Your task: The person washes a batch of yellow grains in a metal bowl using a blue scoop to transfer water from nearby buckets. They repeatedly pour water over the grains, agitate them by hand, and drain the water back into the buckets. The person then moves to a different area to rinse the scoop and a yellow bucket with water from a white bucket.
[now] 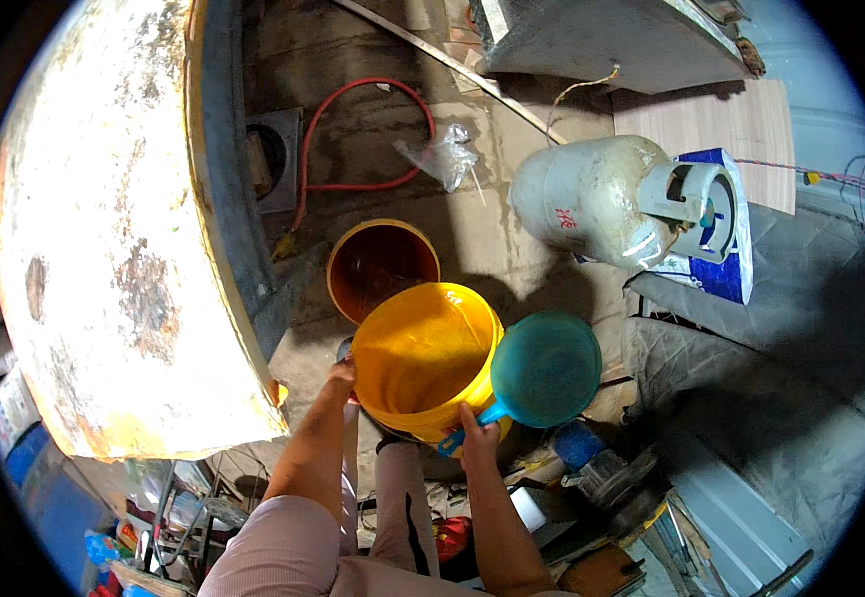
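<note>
A yellow plastic bucket (422,398) is in front of my body, its mouth facing up toward me. My left hand (344,374) is closed on its left side, near the rim. My right hand (479,438) is closed around the blue handle of a round teal dipper (546,370), with its thumb up against the bucket's near right side. The dipper's round head sticks out to the right of the bucket. Beyond the yellow bucket, a brownish-orange bucket (338,279) stands on the floor. Its inside is dark, so I cannot tell what it holds.
At left looms a large, stained white surface (124,219). A grey gas cylinder (591,199) lies at right on a blue-and-white bag (736,269). Farther off are a looped red hose (363,187) and a clear plastic bag (449,159). Tools and clutter surround my legs.
</note>
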Tool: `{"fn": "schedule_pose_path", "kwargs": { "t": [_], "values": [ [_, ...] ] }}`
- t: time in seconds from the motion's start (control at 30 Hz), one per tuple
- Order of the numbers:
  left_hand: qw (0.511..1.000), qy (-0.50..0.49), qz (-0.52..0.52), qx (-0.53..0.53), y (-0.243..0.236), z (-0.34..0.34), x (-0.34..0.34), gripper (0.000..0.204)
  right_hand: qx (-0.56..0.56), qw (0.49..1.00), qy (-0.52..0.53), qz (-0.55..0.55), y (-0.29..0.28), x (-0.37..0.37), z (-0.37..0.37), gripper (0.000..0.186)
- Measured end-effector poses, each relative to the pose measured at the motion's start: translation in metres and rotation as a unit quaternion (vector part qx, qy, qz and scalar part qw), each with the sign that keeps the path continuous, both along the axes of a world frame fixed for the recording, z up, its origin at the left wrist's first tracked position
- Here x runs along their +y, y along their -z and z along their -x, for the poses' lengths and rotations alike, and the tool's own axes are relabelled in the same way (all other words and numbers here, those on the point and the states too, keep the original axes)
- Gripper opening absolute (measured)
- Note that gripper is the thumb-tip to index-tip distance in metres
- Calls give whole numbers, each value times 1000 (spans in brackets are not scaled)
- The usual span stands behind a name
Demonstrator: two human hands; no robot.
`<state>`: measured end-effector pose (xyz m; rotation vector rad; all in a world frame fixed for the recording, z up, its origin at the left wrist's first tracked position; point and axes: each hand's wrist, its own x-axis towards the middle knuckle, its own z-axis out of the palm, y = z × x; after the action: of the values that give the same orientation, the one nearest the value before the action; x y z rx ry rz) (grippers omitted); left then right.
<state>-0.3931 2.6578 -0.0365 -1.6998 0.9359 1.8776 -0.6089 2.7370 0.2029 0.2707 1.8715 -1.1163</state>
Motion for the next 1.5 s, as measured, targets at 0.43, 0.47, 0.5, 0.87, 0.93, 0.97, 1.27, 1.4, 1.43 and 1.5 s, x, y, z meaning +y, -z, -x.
{"fn": "schedule_pose_path", "kwargs": {
  "t": [0.43, 0.47, 0.5, 0.87, 0.93, 0.97, 1.27, 1.4, 1.43, 1.5],
  "values": [
    [960, -262, -99, 5, -11, -14, -11, 66, 9, 998, -57, 3, -9, -44, 1, 26],
    [966, -242, -87, -21, -11, -12, -14, 66, 10, 998, -61, 3, -9, -46, 2, 26],
    [970, -226, -75, -51, -10, -14, -13, 66, 8, 997, -70, 6, -9, -47, 2, 27],
    [958, -241, -127, -90, -18, -3, -26, 66, -1, 995, -91, -38, -8, -67, 10, 27],
    [952, -267, -124, -78, -1, -27, -9, 66, -10, 992, -113, -52, -20, -80, 5, 27],
    [947, -291, -119, -60, -12, -15, -13, 66, -3, 992, -111, -64, -20, -80, 8, 28],
    [910, -395, -108, -63, -62, -12, -21, 66, 102, 967, -170, -157, 10, -82, 0, 31],
    [916, -398, -38, -34, -92, -22, -10, 72, 43, 993, -81, -69, 17, -92, -6, 32],
    [918, -394, -17, -45, -112, -20, -12, 73, 53, 993, -73, -79, 14, -95, -9, 31],
    [925, -374, -38, -58, -116, -52, 10, 75, 65, 991, -71, -95, -2, -112, -21, 31]
  ]
}}
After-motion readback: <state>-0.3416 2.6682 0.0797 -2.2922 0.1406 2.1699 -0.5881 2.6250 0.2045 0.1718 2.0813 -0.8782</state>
